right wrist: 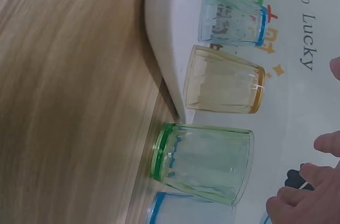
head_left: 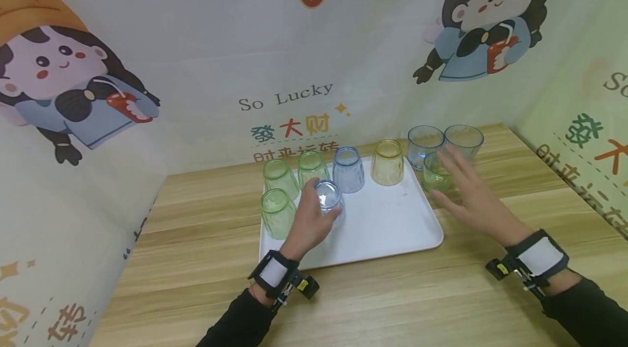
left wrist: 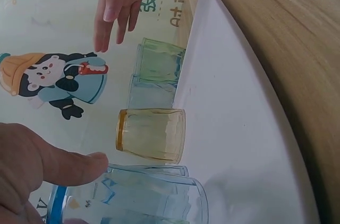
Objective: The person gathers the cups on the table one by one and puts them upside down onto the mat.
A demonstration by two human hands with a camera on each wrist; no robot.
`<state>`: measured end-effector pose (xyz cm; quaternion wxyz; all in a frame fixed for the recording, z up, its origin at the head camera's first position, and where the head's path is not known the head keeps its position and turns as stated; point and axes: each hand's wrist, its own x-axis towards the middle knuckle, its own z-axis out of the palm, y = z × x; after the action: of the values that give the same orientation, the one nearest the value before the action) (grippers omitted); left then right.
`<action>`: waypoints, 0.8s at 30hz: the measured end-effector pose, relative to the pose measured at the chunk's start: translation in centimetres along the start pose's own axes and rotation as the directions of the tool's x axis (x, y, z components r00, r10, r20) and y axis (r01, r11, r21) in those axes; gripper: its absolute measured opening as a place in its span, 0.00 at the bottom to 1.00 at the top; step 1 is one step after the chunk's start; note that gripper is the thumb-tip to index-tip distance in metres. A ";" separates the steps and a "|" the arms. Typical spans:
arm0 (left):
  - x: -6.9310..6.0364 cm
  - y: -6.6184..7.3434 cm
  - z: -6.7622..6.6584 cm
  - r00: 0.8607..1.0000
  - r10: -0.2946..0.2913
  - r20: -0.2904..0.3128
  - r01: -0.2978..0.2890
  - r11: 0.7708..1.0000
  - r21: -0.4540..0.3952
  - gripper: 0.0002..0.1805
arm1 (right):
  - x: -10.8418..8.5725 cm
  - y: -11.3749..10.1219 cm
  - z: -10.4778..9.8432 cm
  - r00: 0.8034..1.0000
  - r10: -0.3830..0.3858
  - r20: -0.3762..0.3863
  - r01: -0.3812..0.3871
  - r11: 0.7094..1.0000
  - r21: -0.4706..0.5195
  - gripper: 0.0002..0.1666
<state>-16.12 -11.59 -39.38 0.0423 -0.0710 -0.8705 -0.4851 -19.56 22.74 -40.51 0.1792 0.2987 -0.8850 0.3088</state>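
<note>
My left hand grips an upside-down blue glass between thumb and fingers over the left part of a white tray. Whether that glass touches the tray cannot be told. Close to this hand, three green glasses stand inverted on the tray, with another inverted blue glass behind. My right hand, slightly blurred, has its fingers spread and holds nothing. In the head view it partly overlaps an upright green glass on the table; the left wrist view shows the hand apart from it.
An inverted yellow glass stands at the tray's back right. Two upright bluish glasses are on the wooden table, beyond the tray's right edge. A printed cloth hangs behind and at both sides.
</note>
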 end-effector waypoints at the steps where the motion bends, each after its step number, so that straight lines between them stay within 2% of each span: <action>1: 0.0 -0.1 0.0 1.000 -0.003 0.002 0.003 1.000 -0.001 0.43 | -0.1 0.0 0.0 1.000 0.002 0.012 -0.002 1.000 -0.001 0.48; 6: 0.1 -0.3 0.2 1.000 -0.030 0.001 0.030 1.000 0.001 0.43 | -0.6 0.0 0.2 0.999 -0.003 0.047 0.004 1.000 -0.005 0.47; 11: 0.2 -0.5 0.3 0.998 -0.058 0.000 0.058 0.998 0.004 0.44 | -0.9 0.2 0.5 0.999 -0.019 0.049 0.020 1.000 -0.007 0.47; 16: 0.1 -0.5 0.3 0.997 -0.081 0.006 0.081 0.997 -0.002 0.44 | -1.1 0.3 0.7 0.998 0.001 0.060 -0.001 1.000 -0.005 0.47; 24: 0.1 -0.9 0.1 0.996 -0.093 0.009 0.094 0.995 -0.036 0.44 | -1.2 0.2 0.7 0.997 0.008 0.072 -0.006 1.000 -0.018 0.48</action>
<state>-16.39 -11.94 -40.22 0.0149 -0.0328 -0.8640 -0.5021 -18.90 22.90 -41.75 0.1488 0.3050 -0.8947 0.2906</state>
